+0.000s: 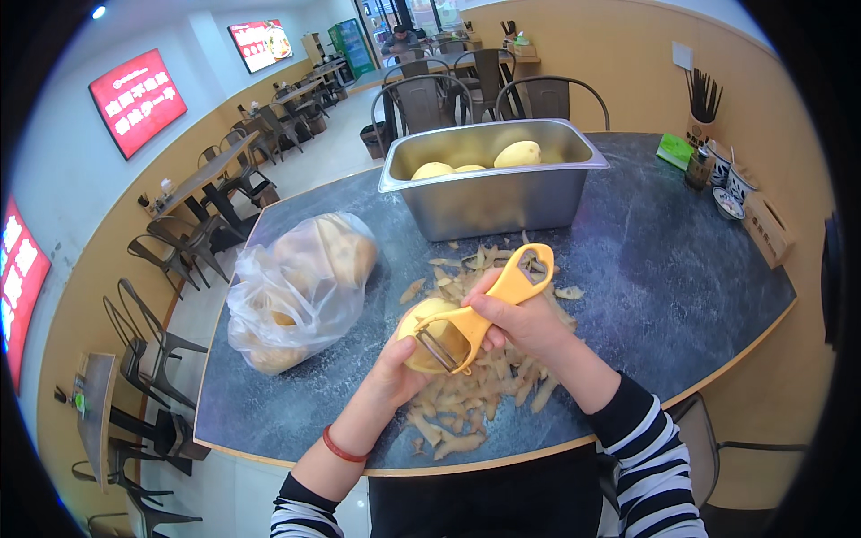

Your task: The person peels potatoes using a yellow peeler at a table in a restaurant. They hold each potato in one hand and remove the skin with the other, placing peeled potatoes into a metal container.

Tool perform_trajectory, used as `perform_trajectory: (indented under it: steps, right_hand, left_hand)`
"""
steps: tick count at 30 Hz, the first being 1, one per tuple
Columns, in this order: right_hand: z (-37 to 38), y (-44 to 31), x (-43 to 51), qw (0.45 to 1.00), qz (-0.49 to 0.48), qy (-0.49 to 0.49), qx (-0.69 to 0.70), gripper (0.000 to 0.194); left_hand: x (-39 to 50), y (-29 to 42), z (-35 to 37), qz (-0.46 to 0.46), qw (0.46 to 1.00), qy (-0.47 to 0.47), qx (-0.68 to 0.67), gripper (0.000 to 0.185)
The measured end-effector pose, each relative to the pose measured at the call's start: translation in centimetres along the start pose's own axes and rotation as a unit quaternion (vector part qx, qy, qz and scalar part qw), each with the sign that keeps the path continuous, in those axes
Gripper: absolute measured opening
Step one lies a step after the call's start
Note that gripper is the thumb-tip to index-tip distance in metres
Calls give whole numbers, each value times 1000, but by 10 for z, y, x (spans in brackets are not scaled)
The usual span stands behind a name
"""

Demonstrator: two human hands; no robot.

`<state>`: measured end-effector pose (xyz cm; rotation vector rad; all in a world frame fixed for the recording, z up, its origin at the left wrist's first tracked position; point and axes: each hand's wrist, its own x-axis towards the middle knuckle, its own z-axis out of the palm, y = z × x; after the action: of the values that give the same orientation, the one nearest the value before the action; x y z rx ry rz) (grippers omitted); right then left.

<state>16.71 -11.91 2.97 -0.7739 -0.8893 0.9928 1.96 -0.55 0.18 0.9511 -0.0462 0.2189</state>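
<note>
A pale, peeled potato point(430, 314) rests in my left hand point(397, 366), the thumb along its near side. In my right hand point(525, 316) is a yellow-handled vegetable peeler point(504, 289), its metal blade lying over the potato's right side. Whether the blade touches the flesh, I cannot tell. Beneath both hands, brown potato peelings point(464, 403) are spread in a loose heap on the dark table point(646, 289). Beyond them, a stainless steel pan point(498, 202) holds several peeled potatoes point(518, 154). To the left sits a translucent plastic bag point(303, 289) of unpeeled potatoes.
Along the table's right side stand a chopstick holder point(701, 128), a green tissue pack point(675, 151), condiment jars point(740, 181) and a wooden box point(767, 225). A metal chair point(424, 104) backs the far edge. More tables and chairs line the left wall; a person point(400, 42) sits far back.
</note>
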Motion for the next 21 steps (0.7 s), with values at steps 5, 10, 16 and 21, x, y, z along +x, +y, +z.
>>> perform_trajectory:
  steps: [5,10,16,21]
  right_hand:
    - [-18,-1,6,1000,-15,14,6,8]
    - [-35,-9,11,982,-30,138,-128,8]
    - [-30,-10,10,988,-62,122,-76,10]
    - [-12,-6,4,997,-53,48,-34,10]
  left_hand:
    - [-6,-2,5,27,997,71,6,82]
    - [-7,3,4,17,998,43,-39,82]
    - [-7,3,0,16,991,58,-119,71]
    - [-3,-4,-5,23,989,113,-89,68]
